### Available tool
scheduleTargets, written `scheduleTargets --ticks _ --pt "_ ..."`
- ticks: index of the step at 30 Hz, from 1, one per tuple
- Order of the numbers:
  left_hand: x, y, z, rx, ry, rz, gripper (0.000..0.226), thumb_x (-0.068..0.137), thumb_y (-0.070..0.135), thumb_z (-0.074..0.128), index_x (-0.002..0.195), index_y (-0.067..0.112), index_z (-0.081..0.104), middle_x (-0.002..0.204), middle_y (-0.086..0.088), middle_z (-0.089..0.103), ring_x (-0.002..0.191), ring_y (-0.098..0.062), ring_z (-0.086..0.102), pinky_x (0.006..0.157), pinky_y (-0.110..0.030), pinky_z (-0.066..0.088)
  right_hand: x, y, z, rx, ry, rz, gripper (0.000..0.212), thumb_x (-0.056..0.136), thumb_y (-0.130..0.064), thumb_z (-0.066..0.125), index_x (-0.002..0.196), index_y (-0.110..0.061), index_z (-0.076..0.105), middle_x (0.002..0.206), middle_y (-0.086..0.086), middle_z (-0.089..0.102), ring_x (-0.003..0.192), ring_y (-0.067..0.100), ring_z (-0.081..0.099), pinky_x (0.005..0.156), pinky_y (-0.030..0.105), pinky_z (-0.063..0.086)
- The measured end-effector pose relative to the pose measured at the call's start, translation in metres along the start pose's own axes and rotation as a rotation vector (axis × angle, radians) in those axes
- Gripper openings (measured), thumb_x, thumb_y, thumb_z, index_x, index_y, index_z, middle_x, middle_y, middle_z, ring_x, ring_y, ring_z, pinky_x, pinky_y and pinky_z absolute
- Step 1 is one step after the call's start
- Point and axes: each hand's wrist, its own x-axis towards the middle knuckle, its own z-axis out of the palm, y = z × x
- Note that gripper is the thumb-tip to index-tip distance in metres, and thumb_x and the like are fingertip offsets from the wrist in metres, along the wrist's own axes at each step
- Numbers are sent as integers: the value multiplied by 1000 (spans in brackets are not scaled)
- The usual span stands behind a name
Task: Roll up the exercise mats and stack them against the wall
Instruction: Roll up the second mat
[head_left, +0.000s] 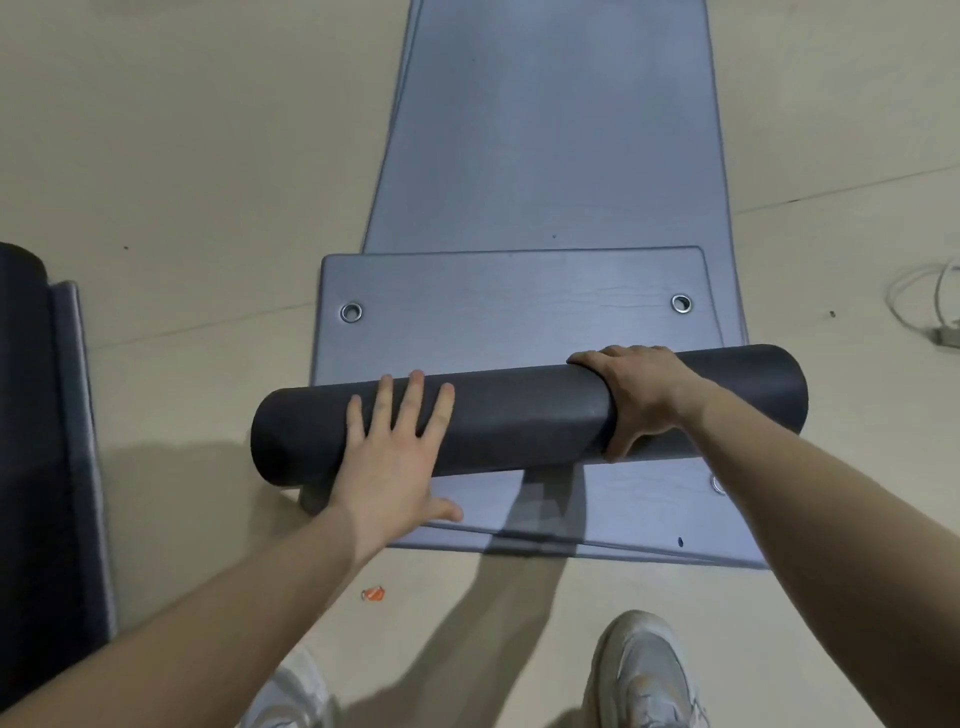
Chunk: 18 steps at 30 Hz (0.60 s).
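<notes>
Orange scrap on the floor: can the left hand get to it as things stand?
Probably yes. The orange scrap lies on bare floor just below the left hand, which rests flat and open on the rolled mat; nothing lies between them.

One view only, from our head, pitched steeply down and forward over the floor (182, 156). We stand at the near end of the blue mat (545, 145), which runs away from us toward the top edge. Our shoes (644, 670) sit at the bottom edge, almost under the lens. Both forearms reach in from the lower corners. Wide-angle bend shows at the borders. Close range; the dark roll (519, 415) lies at arm's length, mid-frame.
</notes>
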Motion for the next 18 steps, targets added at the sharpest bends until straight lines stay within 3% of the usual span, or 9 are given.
scheduleTargets --ticks 2,5,7,9,11,14,18 --pt "17 -6 -1 5 46 -14 136 63 84 69 161 26 -5 169 -10 11 154 -36 13 122 -57 13 9 4 -6 22 16 26 134 36 -77 80 152 -41 25 137 -8 53 123 24 53 108 46 39" --pt "80 -35 -27 -122 36 83 130 56 84 74 160 34 14 162 2 31 147 -23 31 119 -46 25 2 -1 20 -103 293 77 141 38 -78 80 156 -26 24 148 5 43 135 34 41 114 56 27" --pt "111 -55 -49 -193 -64 145 130 51 83 77 159 39 20 163 3 29 149 -23 28 120 -49 23 5 -4 33 -120 382 100 143 38 -78 82 156 -22 23 152 9 40 139 37 37 115 58 26" --pt "119 -61 -47 -205 25 86 119 58 84 72 159 43 23 167 1 23 152 -30 19 121 -58 15 24 4 18 -78 383 107 146 36 -85 76 157 -26 22 155 7 39 141 33 37 116 54 26" --pt "105 -54 -29 -169 157 -21 107 72 86 55 161 40 16 170 -5 14 154 -38 10 121 -64 11 42 18 -8 -22 330 62 148 34 -89 72 159 -31 18 160 6 32 146 31 31 119 51 25" --pt "99 -49 -3 0 91 -42 137 60 98 50 158 32 -19 170 -8 -10 155 -41 -5 121 -64 1 52 24 -13 -57 339 24 146 37 -89 72 159 -31 14 158 9 25 145 37 26 119 54 24" --pt "155 -74 -24 -83 80 12 144 45 102 52 159 35 -4 168 -3 15 152 -34 18 121 -60 16 60 16 3 -315 401 49 149 39 -78 81 160 -22 15 153 16 34 137 41 36 111 60 31"
